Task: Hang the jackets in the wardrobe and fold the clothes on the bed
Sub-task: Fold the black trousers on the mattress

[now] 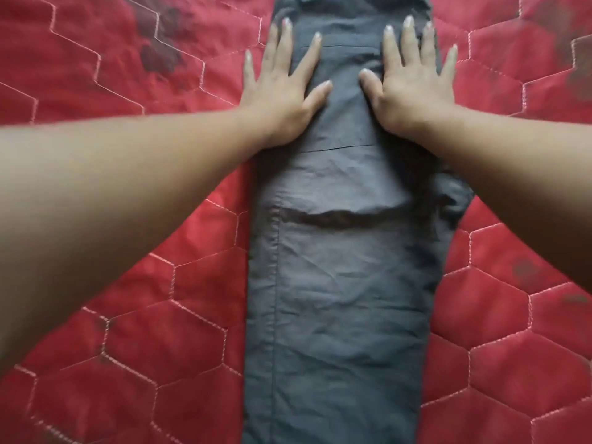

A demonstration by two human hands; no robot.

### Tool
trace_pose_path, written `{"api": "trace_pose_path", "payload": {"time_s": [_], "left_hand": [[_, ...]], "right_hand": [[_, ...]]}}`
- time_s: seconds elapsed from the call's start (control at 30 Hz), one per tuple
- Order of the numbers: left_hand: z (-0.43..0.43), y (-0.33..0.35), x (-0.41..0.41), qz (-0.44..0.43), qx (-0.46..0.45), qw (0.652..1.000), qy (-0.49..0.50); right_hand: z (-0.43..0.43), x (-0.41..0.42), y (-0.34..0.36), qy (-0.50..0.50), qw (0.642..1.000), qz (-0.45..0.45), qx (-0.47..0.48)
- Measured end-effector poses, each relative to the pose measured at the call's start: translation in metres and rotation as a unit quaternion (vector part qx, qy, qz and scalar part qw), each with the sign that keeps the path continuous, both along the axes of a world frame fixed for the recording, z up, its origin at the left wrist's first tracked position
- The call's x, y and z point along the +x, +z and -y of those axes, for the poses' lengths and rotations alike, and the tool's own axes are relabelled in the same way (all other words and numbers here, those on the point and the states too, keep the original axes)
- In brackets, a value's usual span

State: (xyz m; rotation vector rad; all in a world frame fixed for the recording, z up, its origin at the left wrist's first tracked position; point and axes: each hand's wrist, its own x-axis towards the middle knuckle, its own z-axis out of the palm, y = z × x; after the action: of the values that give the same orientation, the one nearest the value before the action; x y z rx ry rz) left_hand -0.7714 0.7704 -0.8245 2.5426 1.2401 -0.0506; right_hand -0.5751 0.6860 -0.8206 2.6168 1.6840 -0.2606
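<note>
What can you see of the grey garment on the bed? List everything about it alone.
The grey garment is thin, creased woven cloth, folded into a long narrow strip lying flat on the red quilted cover, both ends out of view. A stitched seam runs lengthwise near its left edge, a gaping slit, perhaps a pocket, crosses its middle, and loose cloth bulges at its right edge. The left hand and right hand press flat on its upper part, fingers spread.

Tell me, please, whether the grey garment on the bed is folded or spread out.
Folded lengthwise: the grey garment lies as a narrow layered strip on the red quilt.
</note>
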Motion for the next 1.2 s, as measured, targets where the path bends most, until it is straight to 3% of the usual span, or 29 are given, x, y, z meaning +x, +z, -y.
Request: {"api": "trace_pose_path", "payload": {"time_s": [0.07, 0.17, 0.27, 0.4, 0.73, 0.83, 0.93, 1.03, 1.1, 1.2], "left_hand": [[0.044, 0.012, -0.034, 0.027, -0.046, 0.999, 0.000], [0.140, 0.013, -0.093, 0.033, -0.002, 0.999, -0.043], [0.214, -0.005, -0.134, -0.029, 0.052, 0.993, -0.098], [0.255, -0.012, -0.155, -0.021, 0.028, 0.999, -0.039], [0.450, 0.010, -0.283, -0.068, -0.056, 0.994, -0.062], [0.504, 0.021, -0.306, -0.037, -0.118, 0.992, -0.032], [0.546, 0.030, -0.318, 0.048, -0.169, 0.984, 0.029], [0.564, 0.039, -0.324, 0.168, -0.243, 0.944, 0.146], [0.566, 0.050, -0.324, 0.211, -0.316, 0.898, 0.220], [0.563, 0.063, -0.330, 0.209, -0.465, 0.823, 0.250]], "right_hand": [[0.046, -0.025, 0.016, 0.003, 0.999, -0.034, 0.021], [0.152, -0.085, 0.020, 0.071, 0.992, -0.036, 0.096], [0.244, -0.135, -0.001, 0.123, 0.992, 0.005, 0.037], [0.296, -0.161, -0.011, 0.047, 0.999, 0.004, 0.016], [0.479, -0.266, 0.005, -0.036, 0.995, -0.083, -0.029], [0.524, -0.299, 0.020, -0.066, 0.987, -0.142, -0.025], [0.558, -0.327, 0.036, -0.109, 0.968, -0.227, 0.000], [0.573, -0.341, 0.056, -0.229, 0.903, -0.358, 0.058], [0.577, -0.339, 0.062, -0.292, 0.847, -0.442, 0.035], [0.583, -0.330, 0.065, -0.246, 0.846, -0.471, -0.039]]}}
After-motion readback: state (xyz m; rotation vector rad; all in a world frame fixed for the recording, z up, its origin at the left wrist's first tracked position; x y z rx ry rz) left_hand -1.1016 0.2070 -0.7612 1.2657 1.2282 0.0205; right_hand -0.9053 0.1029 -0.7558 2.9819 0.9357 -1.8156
